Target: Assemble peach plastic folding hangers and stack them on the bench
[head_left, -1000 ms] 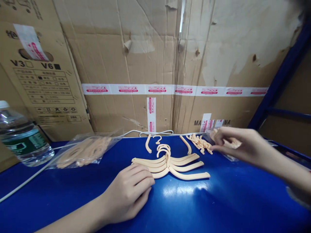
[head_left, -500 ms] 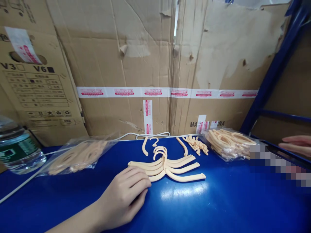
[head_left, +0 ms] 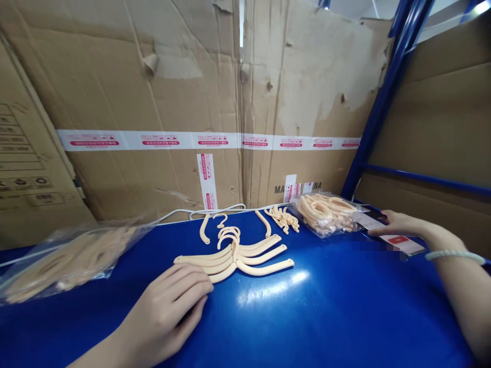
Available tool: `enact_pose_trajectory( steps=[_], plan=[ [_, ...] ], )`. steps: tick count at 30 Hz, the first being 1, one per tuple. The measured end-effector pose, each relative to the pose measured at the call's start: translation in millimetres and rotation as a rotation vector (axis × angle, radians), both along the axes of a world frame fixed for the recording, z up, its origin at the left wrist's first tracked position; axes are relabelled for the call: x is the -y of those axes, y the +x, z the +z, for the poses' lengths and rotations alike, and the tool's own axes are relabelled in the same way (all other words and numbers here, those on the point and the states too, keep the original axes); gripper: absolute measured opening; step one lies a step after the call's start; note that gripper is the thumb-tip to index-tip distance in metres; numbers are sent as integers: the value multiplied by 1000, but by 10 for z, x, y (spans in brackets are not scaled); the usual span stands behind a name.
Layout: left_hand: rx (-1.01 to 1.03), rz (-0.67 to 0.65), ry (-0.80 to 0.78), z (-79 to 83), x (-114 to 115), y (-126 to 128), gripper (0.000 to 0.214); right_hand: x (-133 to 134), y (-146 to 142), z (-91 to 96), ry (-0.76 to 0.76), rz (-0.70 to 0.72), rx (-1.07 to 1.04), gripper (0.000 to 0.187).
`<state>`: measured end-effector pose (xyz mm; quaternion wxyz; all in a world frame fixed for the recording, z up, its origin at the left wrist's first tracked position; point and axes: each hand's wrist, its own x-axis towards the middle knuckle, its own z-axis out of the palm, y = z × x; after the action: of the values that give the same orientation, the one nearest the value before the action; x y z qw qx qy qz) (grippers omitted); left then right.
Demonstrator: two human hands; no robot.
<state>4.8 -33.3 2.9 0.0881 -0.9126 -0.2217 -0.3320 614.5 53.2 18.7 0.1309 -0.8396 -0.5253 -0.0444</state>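
Note:
Several cream plastic clothes hangers (head_left: 253,268) lie overlapped on the blue table, their hooks toward the back. My left hand (head_left: 169,306) is curled over their left ends, fingers close together and thumb below. Off to the right, my right hand (head_left: 402,225) reaches over a phone (head_left: 406,244) lying on the table. Its fingers are apart and touch the phone, whose screen shows a red patch and is partly blurred. Behind the stack are two loose curved hanger arms (head_left: 264,224), a separate hook (head_left: 221,220) and a small pile of cream pieces (head_left: 283,219).
A clear bag of cream parts (head_left: 326,212) lies at the back right, another clear bag (head_left: 76,258) on the left. A white cable (head_left: 180,210) runs along the back. Cardboard (head_left: 153,102) walls the rear, with a blue metal post (head_left: 379,107) at right.
My view has swung to the right. My right hand has come further in and now lies over the phone. My left hand stays on the hangers.

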Motion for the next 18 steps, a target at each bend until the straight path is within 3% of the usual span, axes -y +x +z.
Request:
enact_pose_trajectory(
  steps=[3, 6, 18],
  plan=[
    [-1, -3, 8, -4, -2, 9, 21, 54, -59, 31, -158, 11, -99, 32],
    [-8, 0, 15, -4, -4, 16, 21, 103, -101, 49, -212, 40, -152, 32],
    [1, -14, 9, 11, 7, 18, 20, 68, 7, -11, -200, 57, -176, 32]
  ],
)
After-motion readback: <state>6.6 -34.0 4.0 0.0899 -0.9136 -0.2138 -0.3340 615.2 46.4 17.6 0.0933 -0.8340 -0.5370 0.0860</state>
